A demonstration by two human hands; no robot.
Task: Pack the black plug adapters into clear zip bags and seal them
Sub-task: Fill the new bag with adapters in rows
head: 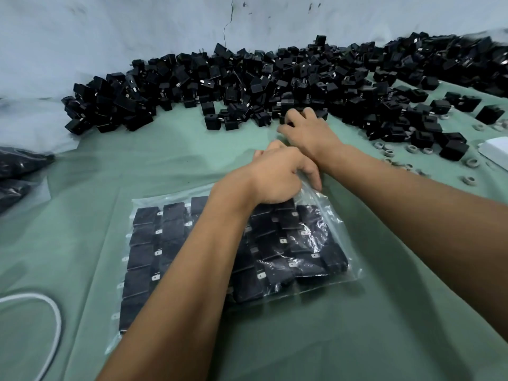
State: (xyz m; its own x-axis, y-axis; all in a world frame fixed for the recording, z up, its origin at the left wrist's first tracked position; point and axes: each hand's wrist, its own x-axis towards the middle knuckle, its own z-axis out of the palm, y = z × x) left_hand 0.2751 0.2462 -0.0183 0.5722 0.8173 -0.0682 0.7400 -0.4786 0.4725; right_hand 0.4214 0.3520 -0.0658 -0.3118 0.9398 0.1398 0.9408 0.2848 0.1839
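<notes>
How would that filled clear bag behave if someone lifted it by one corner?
The zip bag is thin, crinkled film, so it would probably sag. Rows of adapters fill it, so likely heavy, and they might slide together; its top, under the left hand, may be unsealed.

The counter (176, 166) is covered with a pale green cloth. A long heap of black plug adapters (247, 83) lies along its far side, against the wall. A clear zip bag (324, 243) with rows of adapters inside lies flat on the near middle. Small grey rings (412, 149) are scattered at the right, near a white object (494, 152) at the edge. A white cable (55, 314) curves at the near left, and dark bags (19, 169) lie at the far left.
</notes>
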